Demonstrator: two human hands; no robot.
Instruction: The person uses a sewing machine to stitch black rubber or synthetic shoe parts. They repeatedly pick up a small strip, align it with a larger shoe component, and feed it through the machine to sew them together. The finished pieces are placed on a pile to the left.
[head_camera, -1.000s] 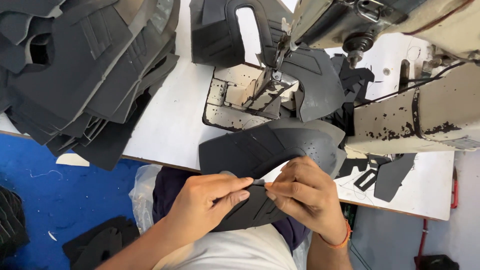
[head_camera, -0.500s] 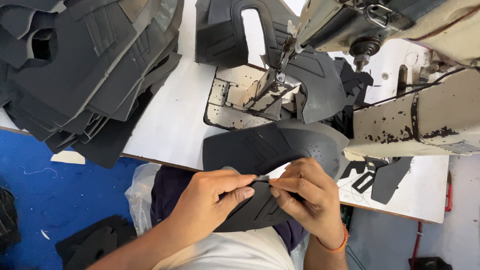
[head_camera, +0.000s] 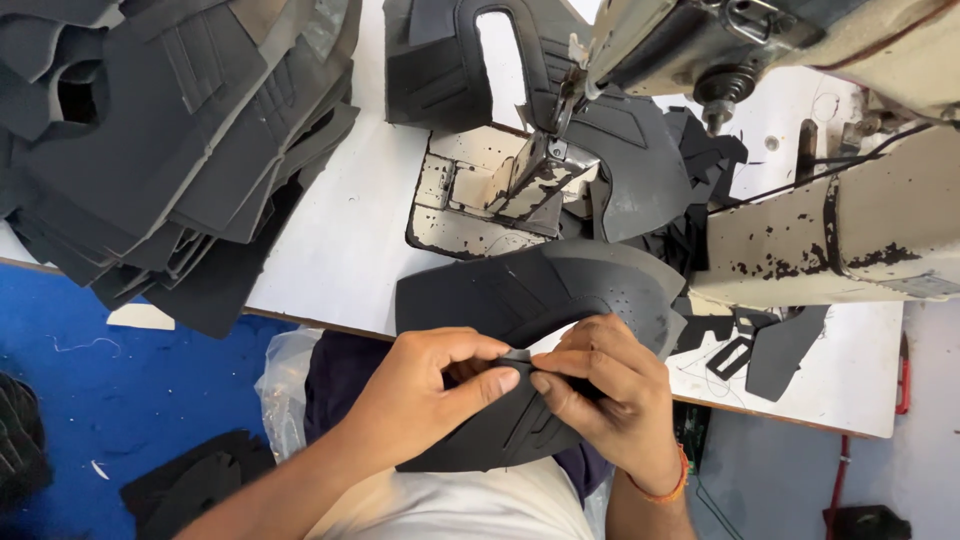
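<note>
Both hands pinching one dark grey cut piece at the table's near edge.

Far left of the pinch and above it: tall stack of dark grey flat cut foam-backed panels on the white worktable, well apart from the hands. Left hand: thumb and fingers clenched on the near edge of the curved dark grey shaped panel, thumb tip pressed at the fold. Right hand: fingertips meet the left thumb at the same spot, also clamped on that panel; orange band at its wrist. The panel runs from the pinch up onto the table edge and down over the lap. Beyond the pinch: worn cream sewing machine, needle area over a scuffed plate, more dark pieces around it. Right of the pinch: small dark offcuts on the table.
</note>
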